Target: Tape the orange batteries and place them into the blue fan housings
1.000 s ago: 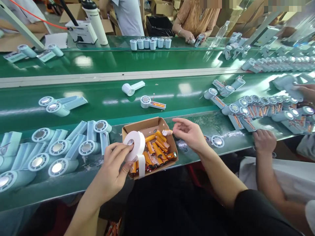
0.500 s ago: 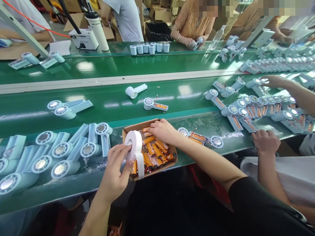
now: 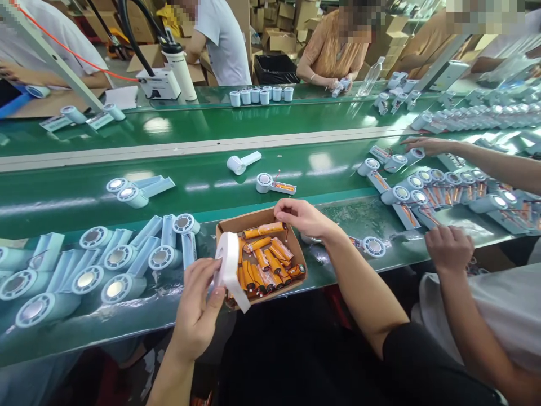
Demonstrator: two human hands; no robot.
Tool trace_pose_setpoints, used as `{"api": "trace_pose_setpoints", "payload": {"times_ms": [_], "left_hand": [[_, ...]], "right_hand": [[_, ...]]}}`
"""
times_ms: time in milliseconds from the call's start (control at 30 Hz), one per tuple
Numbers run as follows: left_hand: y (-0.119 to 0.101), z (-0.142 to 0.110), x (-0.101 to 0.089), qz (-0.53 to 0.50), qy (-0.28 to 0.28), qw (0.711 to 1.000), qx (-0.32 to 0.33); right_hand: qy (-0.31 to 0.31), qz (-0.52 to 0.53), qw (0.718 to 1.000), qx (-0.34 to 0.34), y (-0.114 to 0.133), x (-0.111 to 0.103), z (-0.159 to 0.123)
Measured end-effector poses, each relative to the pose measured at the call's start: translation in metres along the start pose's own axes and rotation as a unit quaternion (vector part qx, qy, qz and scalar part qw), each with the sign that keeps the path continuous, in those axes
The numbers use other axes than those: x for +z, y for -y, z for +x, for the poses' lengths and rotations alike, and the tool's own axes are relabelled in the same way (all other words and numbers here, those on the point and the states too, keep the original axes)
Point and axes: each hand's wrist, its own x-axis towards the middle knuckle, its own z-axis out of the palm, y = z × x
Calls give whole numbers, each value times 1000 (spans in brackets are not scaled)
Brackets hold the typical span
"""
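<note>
My left hand (image 3: 198, 307) grips a white roll of tape (image 3: 229, 260), a loose strip hanging from it over the near corner of a small cardboard box (image 3: 236, 223). Several orange cylindrical batteries (image 3: 270, 259) with thin wires fill that box. Over the box's far right side my right hand (image 3: 302, 217) pinches one orange battery (image 3: 266, 229) by its end and holds it above the others. Pale blue handheld fan housings (image 3: 122, 254) lie in rows on the green conveyor belt (image 3: 203, 197) left of the box.
A co-worker's hand (image 3: 448, 248) rests on the belt edge at right, another arm (image 3: 473, 158) reaches over rows of fan housings (image 3: 443, 186). Two housings (image 3: 270, 183) lie mid-belt. Across the line, people sit behind white cups (image 3: 262, 96) and a white machine (image 3: 163, 82).
My right hand went into the box, took hold of one battery and lifted it toward the far edge. The tape roll has turned edge-on in my left hand. The co-worker's arm reached further left.
</note>
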Motion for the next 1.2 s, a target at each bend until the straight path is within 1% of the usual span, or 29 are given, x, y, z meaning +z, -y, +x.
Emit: {"api": "trace_pose_setpoints", "payload": {"times_ms": [33,67,100,133,200,233,300,367,400,433,467,500,533,600,633,667,700,733,833,900,1033,1067,1133,1200], "left_hand": [[2,-4,-2,-10,-12,1000,-5],[4,-6,-3,-19,-19,1000,-13],[7,-9,-2,-26,-22,999,-24],[8,-10,-1,-28,-22,999,-36],[10,-10,2,-28,-17,998,-52],[10,-10,4,-28,-16,998,-57],[8,-9,6,-30,-17,998,-61],[5,-10,7,-32,-21,997,-60],[3,-11,7,-32,-23,998,-58],[2,-13,7,-30,-22,998,-54],[1,-14,6,-26,-18,998,-49],[0,-15,6,-19,-11,999,-41],[-1,-17,7,-8,-1,999,-32],[-3,-18,9,26,20,999,-10],[-5,-18,10,47,30,998,5],[-7,-17,12,68,37,997,23],[-9,-15,15,91,44,994,45],[-12,-14,17,114,47,990,70],[-21,-6,24,190,36,970,144],[-26,-1,28,232,25,955,182],[-31,7,33,268,7,938,218],[-32,8,34,270,3,936,224],[-35,11,35,274,3,933,232],[-39,15,35,285,11,930,234]], "right_hand": [[-21,59,998,2,-1,1,-9],[-16,72,997,0,-1,4,-16],[8,45,999,-3,0,9,-21],[40,-9,999,-9,2,16,-25],[101,-132,986,-29,7,28,-27],[122,-172,977,-37,9,32,-27],[143,-184,972,-41,11,35,-27],[141,-134,980,-33,11,31,-31],[122,-94,988,-26,10,28,-33],[86,-45,995,-18,8,25,-37],[33,14,999,-10,7,23,-40],[-30,80,996,-5,7,22,-44],[-92,152,984,-4,7,23,-48],[-189,282,940,-8,10,26,-55],[-220,329,918,-8,14,29,-58],[-240,359,902,-4,18,32,-62],[-255,372,892,2,22,35,-65],[-267,370,890,9,26,38,-68],[-286,324,902,16,35,44,-78],[-304,294,906,12,37,48,-83],[-363,275,890,10,36,60,-92],[-369,275,888,10,36,65,-94],[-349,278,895,11,37,75,-98],[-303,292,907,22,36,80,-100]]}}
